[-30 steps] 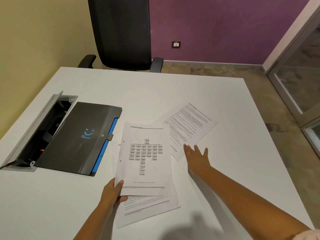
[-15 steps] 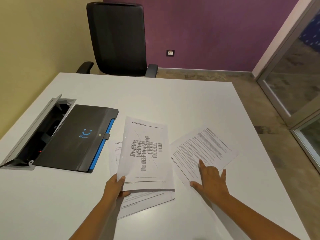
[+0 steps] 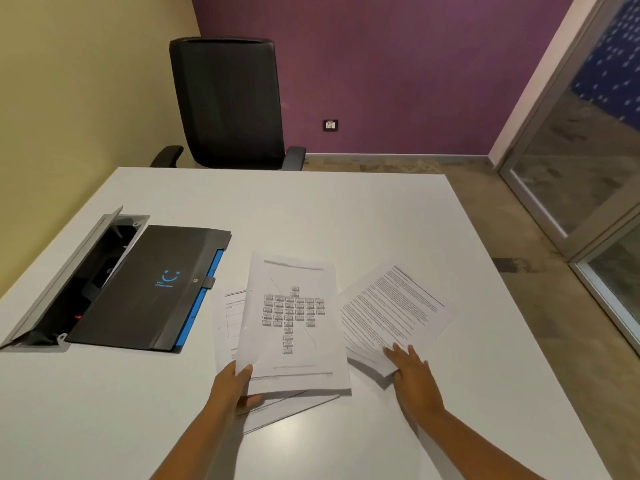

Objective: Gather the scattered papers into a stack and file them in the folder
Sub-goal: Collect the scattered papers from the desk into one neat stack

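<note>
Both hands on paper, black folder sitting shut off to the side

The left hand [image 3: 232, 386] has pinched the near-left corner of a loose pile of white printed sheets [image 3: 294, 327], top one showing a chart of little boxes, and that corner is lifted a bit off the white worktop [image 3: 346, 216]. The right hand [image 3: 414, 375] lies flat, fingers spread, pressing on the near edge of a separate white text page [image 3: 391, 306] angled just right of the pile. The black plastic folder with the blue smiley logo [image 3: 152, 289] is closed to the pile's left, partly over an open grey cable hatch [image 3: 65, 282]. A black office chair [image 3: 228, 102] stands at the far side.
</note>
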